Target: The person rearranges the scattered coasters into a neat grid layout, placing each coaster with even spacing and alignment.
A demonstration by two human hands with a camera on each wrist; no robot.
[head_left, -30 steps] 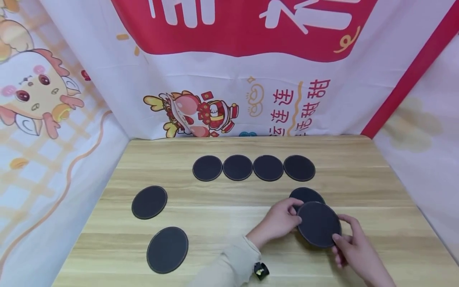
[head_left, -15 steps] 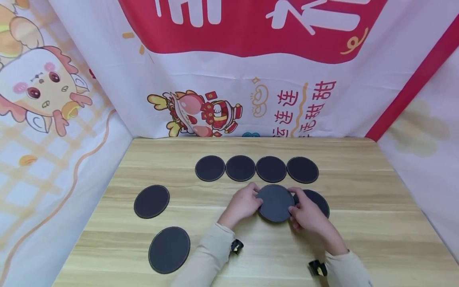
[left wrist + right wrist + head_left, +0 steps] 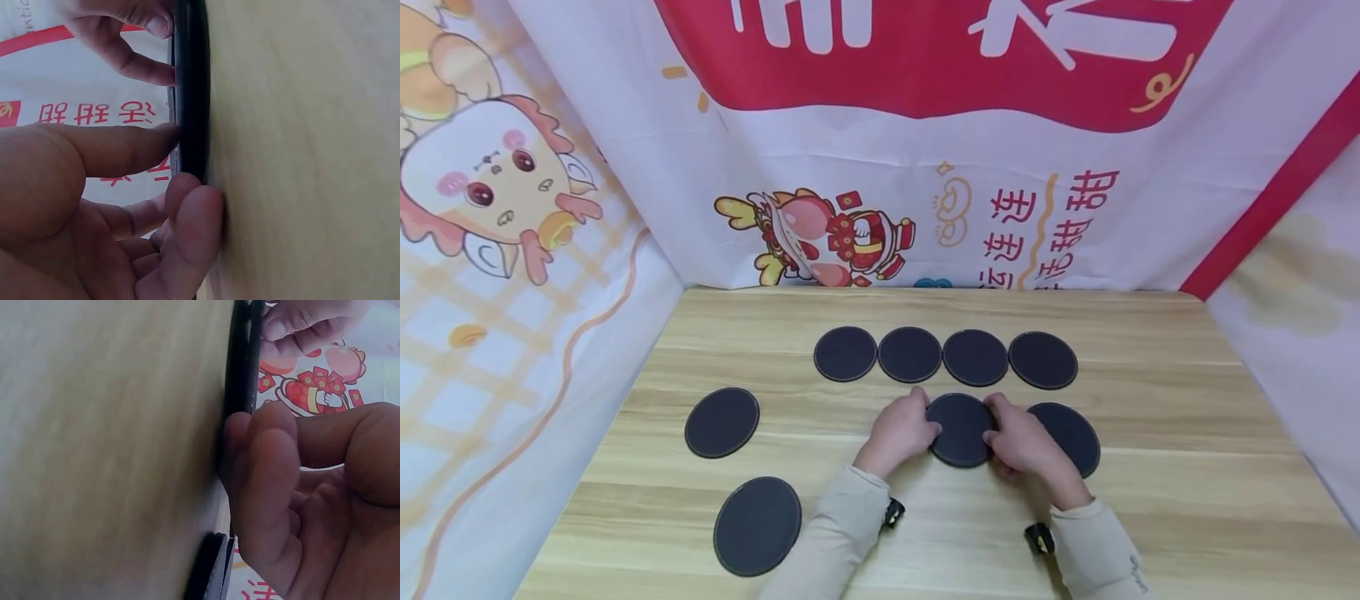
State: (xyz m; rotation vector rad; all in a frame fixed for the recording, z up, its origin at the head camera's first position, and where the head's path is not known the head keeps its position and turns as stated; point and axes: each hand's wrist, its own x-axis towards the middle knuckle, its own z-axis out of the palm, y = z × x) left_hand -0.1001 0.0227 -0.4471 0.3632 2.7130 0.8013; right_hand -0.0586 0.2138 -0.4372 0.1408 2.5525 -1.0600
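A round black coaster [image 3: 961,429] lies flat against the wooden table [image 3: 1157,467] just in front of a row of several like coasters [image 3: 910,354]. My left hand [image 3: 925,417] pinches its left rim and my right hand [image 3: 996,427] pinches its right rim. In the left wrist view the coaster's edge [image 3: 190,94] sits against the wood, with my left thumb and fingers [image 3: 187,212] curled on it. The right wrist view shows the same edge [image 3: 240,362] under my right fingers [image 3: 262,462]. Another black coaster [image 3: 1075,433] lies just right of my right hand, partly hidden by it.
Two more black coasters lie at the left, one [image 3: 722,422] mid-table and one [image 3: 757,525] near the front edge. Printed cloth walls [image 3: 880,167] close in the table at the back and on both sides. Bare wood lies at the front right.
Both hands carried the coaster from the right front leftward and farther back, off the coaster it overlapped, and lowered it just in front of the row.
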